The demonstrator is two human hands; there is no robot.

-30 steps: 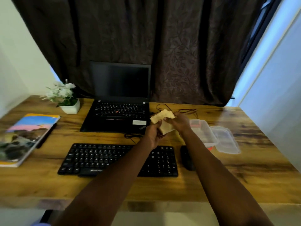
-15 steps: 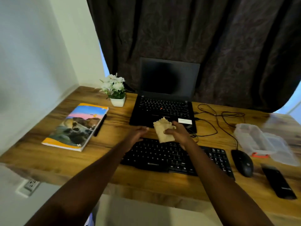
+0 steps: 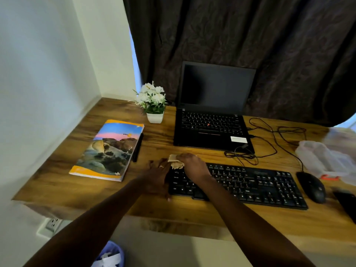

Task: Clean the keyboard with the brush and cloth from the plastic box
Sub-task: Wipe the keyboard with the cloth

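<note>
Tan cloth (image 3: 174,162), gripped by right hand (image 3: 192,166), meets far-left corner of keyboard (image 3: 250,185), whose long axis runs rightward. Left hand (image 3: 157,176), flat, braces that end.

Home desk nook: laptop (image 3: 212,120), curtain (image 3: 250,45), potted flowers (image 3: 153,102), notebook (image 3: 109,149).
</note>
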